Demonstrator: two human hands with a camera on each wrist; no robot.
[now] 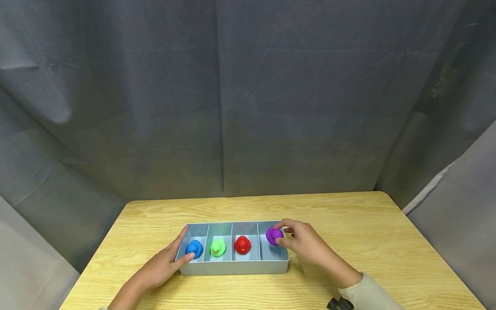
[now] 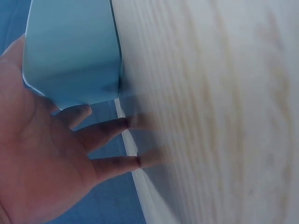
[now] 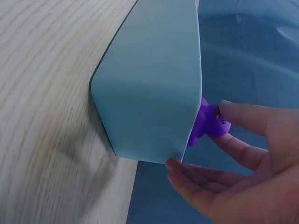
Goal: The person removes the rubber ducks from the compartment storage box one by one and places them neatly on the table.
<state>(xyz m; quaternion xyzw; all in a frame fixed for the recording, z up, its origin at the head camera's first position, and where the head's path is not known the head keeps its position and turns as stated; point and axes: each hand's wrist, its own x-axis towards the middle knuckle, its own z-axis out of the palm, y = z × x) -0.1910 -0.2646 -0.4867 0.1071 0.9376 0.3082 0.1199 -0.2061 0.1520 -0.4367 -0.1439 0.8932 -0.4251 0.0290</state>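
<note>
A grey-blue tray (image 1: 234, 268) with several compartments stands on the table. My left hand (image 1: 160, 265) grips its left end, thumb over the front rim and index finger along the side. In the left wrist view the other fingers (image 2: 105, 133) of that hand spread below the tray's end. My right hand (image 1: 304, 240) pinches a purple rubber duck (image 1: 273, 235) between thumb and fingers at the rightmost compartment. The right wrist view shows this duck (image 3: 212, 122) at rim level, two other fingertips touching the tray's corner. Blue (image 1: 194, 248), light green (image 1: 218, 248) and red (image 1: 242, 245) rubber ducks occupy the other compartments, one each.
The wooden table (image 1: 368, 232) extends behind and to both sides of the tray. Grey curtains (image 1: 248, 107) hang around it. A small black object (image 1: 340, 304) shows by the right sleeve (image 1: 368, 292) at the front edge of the view.
</note>
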